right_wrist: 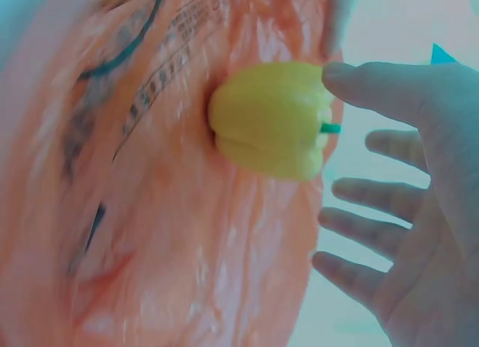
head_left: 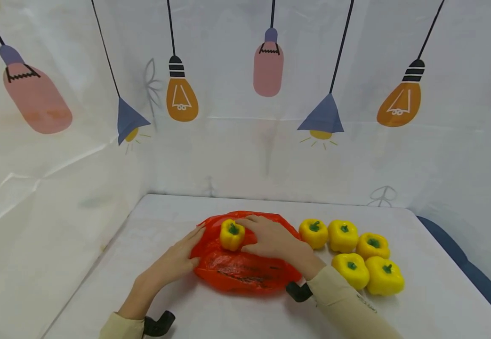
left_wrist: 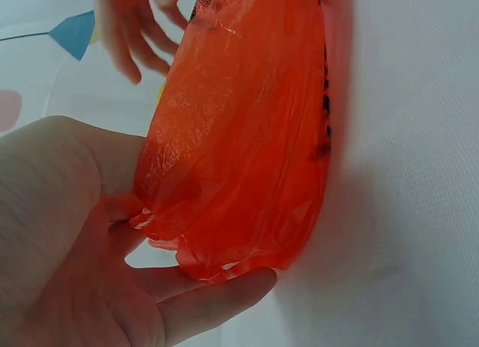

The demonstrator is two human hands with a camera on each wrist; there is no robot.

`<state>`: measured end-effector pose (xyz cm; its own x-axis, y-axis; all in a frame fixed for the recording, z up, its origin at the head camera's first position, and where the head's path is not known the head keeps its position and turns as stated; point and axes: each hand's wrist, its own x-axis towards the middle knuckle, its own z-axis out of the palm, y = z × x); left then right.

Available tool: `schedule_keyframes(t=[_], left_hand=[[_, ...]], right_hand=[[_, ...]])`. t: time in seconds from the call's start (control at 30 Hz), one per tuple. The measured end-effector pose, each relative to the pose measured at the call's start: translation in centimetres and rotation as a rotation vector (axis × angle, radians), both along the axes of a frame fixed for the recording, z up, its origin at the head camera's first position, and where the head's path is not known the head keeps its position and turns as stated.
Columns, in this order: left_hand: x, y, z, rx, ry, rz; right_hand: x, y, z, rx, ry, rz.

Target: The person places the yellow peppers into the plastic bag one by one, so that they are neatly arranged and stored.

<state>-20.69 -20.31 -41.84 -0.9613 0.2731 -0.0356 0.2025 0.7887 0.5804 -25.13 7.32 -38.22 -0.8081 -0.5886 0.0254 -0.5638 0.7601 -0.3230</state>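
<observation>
A red plastic bag (head_left: 249,268) with dark print lies puffed up on the table. One yellow bell pepper (head_left: 231,235) with a green stem sits on top of it, stem side up. My left hand (head_left: 175,261) is at the bag's left end; in the left wrist view its thumb and fingers (left_wrist: 217,306) hold the crumpled edge. Over the bag's right part is my right hand (head_left: 270,240), its fingers spread. In the right wrist view the right thumb (right_wrist: 374,85) overlaps the top edge of the pepper, and the other fingers are straight and apart from it.
Several more yellow bell peppers (head_left: 351,268) stand in a cluster to the right of the bag, near my right forearm. The white table (head_left: 139,235) meets a hanging sheet (head_left: 237,155) with lamp drawings. Something dark blue (head_left: 444,240) is past the right table edge.
</observation>
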Motion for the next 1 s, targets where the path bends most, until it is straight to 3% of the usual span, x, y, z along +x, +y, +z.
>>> schedule_keyframes(t=[0.37, 0.77, 1.0], left_hand=[[-0.2, -0.1, -0.1, 0.010, 0.003, -0.016], [-0.1, -0.1, -0.1, 0.003, 0.001, -0.013], [0.0, -0.1, -0.2, 0.005, 0.003, -0.015]], right_hand=[[1.9, 4.5, 1.4, 0.064, -0.066, 0.002], [5.6, 9.9, 2.7, 0.176, -0.071, -0.111], [6.6, 13.1, 2.8, 0.180, -0.047, -0.171]])
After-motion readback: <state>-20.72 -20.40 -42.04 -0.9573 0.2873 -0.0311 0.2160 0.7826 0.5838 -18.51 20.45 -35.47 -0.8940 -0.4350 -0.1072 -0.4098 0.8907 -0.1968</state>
